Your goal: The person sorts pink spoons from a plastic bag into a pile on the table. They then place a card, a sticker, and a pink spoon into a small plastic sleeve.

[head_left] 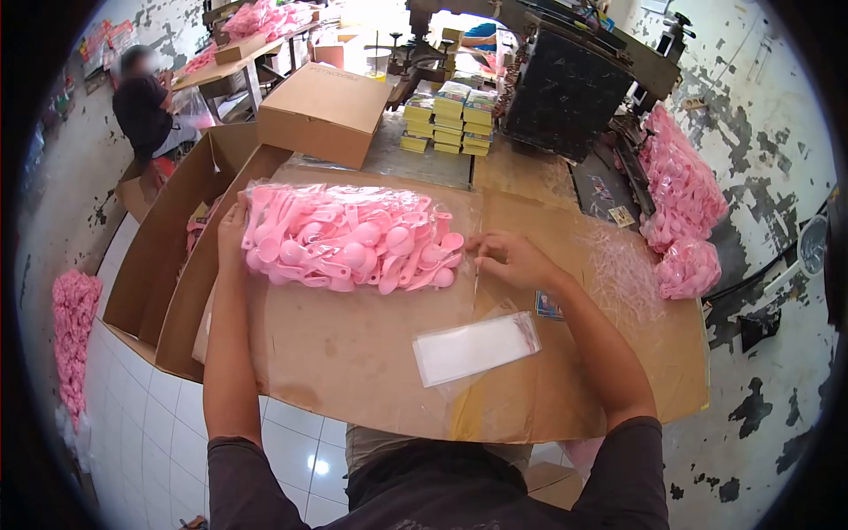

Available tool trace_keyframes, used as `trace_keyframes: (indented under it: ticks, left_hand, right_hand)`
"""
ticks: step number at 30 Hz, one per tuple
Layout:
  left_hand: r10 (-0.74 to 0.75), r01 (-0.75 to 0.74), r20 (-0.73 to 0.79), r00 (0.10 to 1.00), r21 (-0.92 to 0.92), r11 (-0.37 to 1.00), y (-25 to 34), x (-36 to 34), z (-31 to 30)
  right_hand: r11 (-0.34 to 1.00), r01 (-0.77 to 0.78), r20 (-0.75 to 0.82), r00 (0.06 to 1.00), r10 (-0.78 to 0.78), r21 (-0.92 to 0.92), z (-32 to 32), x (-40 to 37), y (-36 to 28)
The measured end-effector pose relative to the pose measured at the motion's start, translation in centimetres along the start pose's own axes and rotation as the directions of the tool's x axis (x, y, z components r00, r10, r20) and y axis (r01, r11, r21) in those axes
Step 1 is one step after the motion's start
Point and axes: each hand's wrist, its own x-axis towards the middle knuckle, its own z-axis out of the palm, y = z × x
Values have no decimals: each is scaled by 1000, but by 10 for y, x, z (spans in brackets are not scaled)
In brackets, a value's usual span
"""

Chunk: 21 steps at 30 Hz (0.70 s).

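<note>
A clear plastic bag full of pink plastic scoops [353, 243] lies lengthwise on the cardboard-covered table [344, 353]. My left hand [232, 231] grips its left end, the fingers partly hidden by the bag. At the opposite end, where the film runs out loose past the scoops, my right hand [512, 261] is curled, with thumb and forefinger pinched at the edge of the plastic. Nearer to me lies a stack of flat, clear empty bags [477, 348]. A small printed card [548, 305] shows partly beneath my right forearm.
Open cardboard boxes [190, 256] stand along the table's left side. Behind are a closed carton [325, 106], stacked yellow-edged packs [449, 119] and a dark machine [565, 88]. Bagged pink scoops [682, 190] pile up at right. A person [146, 106] sits at back left.
</note>
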Motion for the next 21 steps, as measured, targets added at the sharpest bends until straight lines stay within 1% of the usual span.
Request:
trace_keyframes:
  ticks: [1,2,4,5,8,10,11,14,17,20,21]
  left_hand:
    - [99,-95,-11,995,204,974,-10,13,-9]
    - [177,-170,-2,984,275,946,-26,20,-14]
    - [331,-317,37,943,410,855,-45,30,-16]
    - [308,-304,53,950,381,873,-50,35,-19]
    - [304,-308,76,950,395,865,-51,33,-20]
    - [288,-298,85,954,389,872,-49,32,-20]
    - [279,-291,89,956,384,876,-48,31,-19]
    - [284,-298,93,954,363,883,-51,34,-20]
    - [312,-314,75,947,412,855,-50,32,-17]
    - [328,-324,65,942,429,843,-44,27,-13]
    - [293,-294,69,954,423,857,-43,28,-13]
  right_hand:
    - [993,-44,-11,999,43,-111,-8,2,-18]
    - [972,-88,-28,996,84,-219,-12,3,-31]
    - [985,97,-55,993,-106,-145,-3,8,-45]
    - [976,190,-73,977,-198,-109,4,10,-50]
    - [917,255,-57,957,-285,-308,23,13,-38]
    - [947,231,-25,970,-243,-223,19,13,-36]
    - [959,217,-6,975,-222,-183,13,12,-36]
    - [983,115,95,990,-102,-145,-23,3,-32]
    - [961,-155,36,985,168,-228,-69,-5,-20]
    - [905,-305,-143,951,273,-297,-97,6,22]
    - [910,-274,-270,943,192,-311,-93,14,41]
